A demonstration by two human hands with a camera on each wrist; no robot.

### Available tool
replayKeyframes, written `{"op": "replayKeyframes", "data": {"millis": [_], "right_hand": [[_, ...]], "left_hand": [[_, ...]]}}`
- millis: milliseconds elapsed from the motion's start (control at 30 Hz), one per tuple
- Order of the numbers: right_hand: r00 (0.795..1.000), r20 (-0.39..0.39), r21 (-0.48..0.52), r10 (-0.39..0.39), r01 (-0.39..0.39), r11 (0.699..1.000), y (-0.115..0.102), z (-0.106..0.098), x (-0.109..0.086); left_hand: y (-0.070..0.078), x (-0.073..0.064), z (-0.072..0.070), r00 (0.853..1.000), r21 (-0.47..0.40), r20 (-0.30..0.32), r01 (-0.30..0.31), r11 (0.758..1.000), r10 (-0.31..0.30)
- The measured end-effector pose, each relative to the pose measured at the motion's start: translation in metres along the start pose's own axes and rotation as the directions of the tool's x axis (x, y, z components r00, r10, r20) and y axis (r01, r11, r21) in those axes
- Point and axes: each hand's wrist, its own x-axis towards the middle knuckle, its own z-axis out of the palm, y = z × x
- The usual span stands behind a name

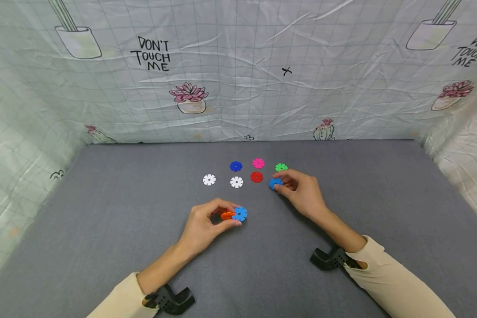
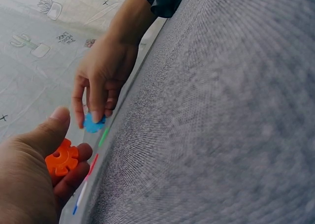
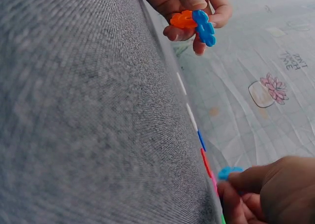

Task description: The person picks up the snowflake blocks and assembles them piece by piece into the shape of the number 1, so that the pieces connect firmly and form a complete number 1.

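My left hand (image 1: 202,224) holds two notched building discs joined at right angles, an orange disc (image 2: 63,158) and a blue disc (image 1: 240,214). They sit between the thumb and fingers, above the grey table, and the right wrist view shows the blue disc edge-on, slotted into the orange one. Between thumb and fingertips, my right hand (image 1: 305,193) pinches another blue disc (image 2: 93,122). That hand is farther forward and to the right, close by the green disc (image 1: 281,167) and the red disc (image 1: 256,177) lying flat.
Further discs lie on the grey table (image 1: 143,229): a dark blue disc (image 1: 236,166), a pink disc (image 1: 258,163), a left white disc (image 1: 209,179) and a second white disc (image 1: 236,182). A printed cloth (image 1: 246,101) hangs behind the table's far edge.
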Motion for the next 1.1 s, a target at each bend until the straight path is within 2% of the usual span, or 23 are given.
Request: {"op": "replayKeyframes", "data": {"millis": [133, 233, 400, 500, 667, 900, 1100], "right_hand": [[0.998, 0.035, 0.153, 0.050, -0.055, 0.987, -0.003, -0.001, 0.000], [0.994, 0.076, 0.250, 0.082, -0.098, 0.963, -0.006, -0.002, 0.000], [0.975, 0.177, 0.332, 0.137, -0.190, 0.924, -0.014, -0.004, -0.002], [0.964, 0.222, 0.363, 0.149, -0.224, 0.905, -0.019, -0.004, -0.003], [0.961, 0.245, 0.407, 0.126, -0.220, 0.886, -0.024, 0.000, -0.007], [0.963, 0.261, 0.423, 0.071, -0.181, 0.888, -0.030, 0.005, -0.012], [0.955, 0.294, 0.448, 0.035, -0.170, 0.878, -0.034, 0.009, -0.017]], "left_hand": [[-0.001, 0.000, 0.000, 1.000, -0.002, -0.012, -0.001, 1.000, 0.001], [-0.005, -0.001, 0.001, 1.000, 0.001, -0.018, 0.016, 1.000, -0.016], [0.016, 0.004, -0.001, 0.999, 0.032, -0.034, 0.031, 0.999, -0.030], [0.022, 0.006, -0.002, 0.999, 0.041, -0.037, 0.040, 0.998, -0.038], [0.024, 0.006, -0.002, 0.998, 0.045, -0.041, 0.058, 0.997, -0.056], [0.023, 0.006, -0.002, 0.997, 0.037, -0.043, 0.063, 0.997, -0.062], [0.022, 0.006, -0.002, 0.996, 0.005, -0.043, 0.074, 0.997, -0.074]]}}
